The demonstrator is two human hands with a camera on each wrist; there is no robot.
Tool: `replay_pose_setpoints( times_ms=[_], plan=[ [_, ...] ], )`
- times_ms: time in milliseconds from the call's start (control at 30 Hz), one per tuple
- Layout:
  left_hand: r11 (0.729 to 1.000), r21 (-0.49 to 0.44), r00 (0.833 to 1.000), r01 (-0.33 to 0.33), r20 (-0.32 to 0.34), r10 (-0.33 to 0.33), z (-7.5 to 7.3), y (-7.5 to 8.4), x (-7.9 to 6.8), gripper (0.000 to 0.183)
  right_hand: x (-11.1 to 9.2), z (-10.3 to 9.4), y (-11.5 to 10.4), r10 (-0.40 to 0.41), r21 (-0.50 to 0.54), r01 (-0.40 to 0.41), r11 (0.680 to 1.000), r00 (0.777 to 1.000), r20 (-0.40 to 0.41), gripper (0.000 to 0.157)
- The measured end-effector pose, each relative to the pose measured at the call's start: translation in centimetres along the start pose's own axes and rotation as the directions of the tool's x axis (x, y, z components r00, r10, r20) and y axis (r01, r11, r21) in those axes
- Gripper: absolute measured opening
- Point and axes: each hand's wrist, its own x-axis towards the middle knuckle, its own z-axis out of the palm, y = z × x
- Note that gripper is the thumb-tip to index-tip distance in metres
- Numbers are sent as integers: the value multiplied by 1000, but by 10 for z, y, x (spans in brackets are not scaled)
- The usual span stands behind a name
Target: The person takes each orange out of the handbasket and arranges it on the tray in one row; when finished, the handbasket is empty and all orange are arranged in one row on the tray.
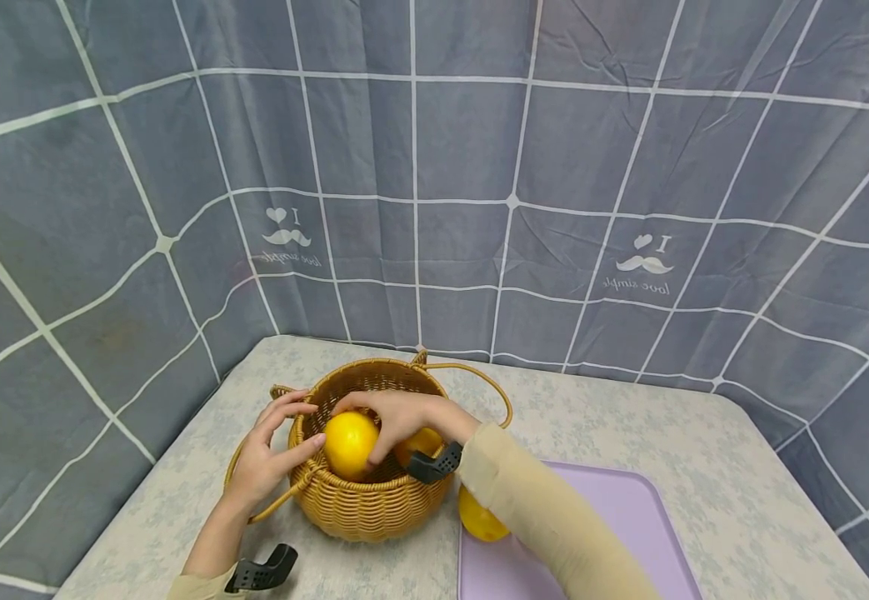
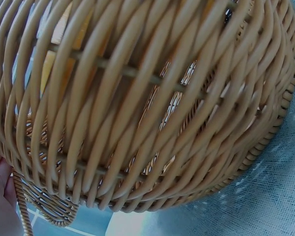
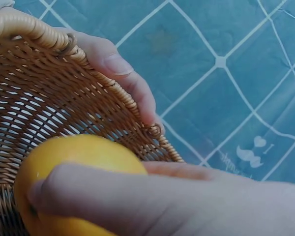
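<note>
Yellow fruit point(image 1: 348, 446) within wicker basket point(image 1: 374, 510), gripped between thumb and fingers of right hand point(image 1: 398, 415), left hand point(image 1: 260, 463) loose-fingered at rim

Above the wicker basket point(image 1: 367, 508) the way is free, but its mouth is crowded: the right hand point(image 1: 397, 417) and the orange point(image 1: 350, 446) occupy the middle, the left hand point(image 1: 262, 454) stands at the left rim. One handle point(image 1: 490, 382) juts out at the right back. The right sleeve point(image 1: 546, 508) crosses above the lilac tray point(image 1: 629, 500); behind this tray, the surface point(image 1: 591, 425) offers room.
</note>
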Motion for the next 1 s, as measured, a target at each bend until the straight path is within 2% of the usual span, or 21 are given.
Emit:
replay_pose_setpoints(
  times_ms=[367,700,1000],
  plan=[
    [999,29,1000,23,-3,-23,0,0,0,36,-18,-6,-3,-100,52,103,993,993,-55,77],
    [999,37,999,36,-2,-36,1,0,-1,39,-38,-12,-5,-100,91,113,989,986,-130,82],
    [999,35,1000,23,-4,-23,1,1,-2,39,-62,-22,-9,-108,207,142,968,980,-169,82]
  ],
)
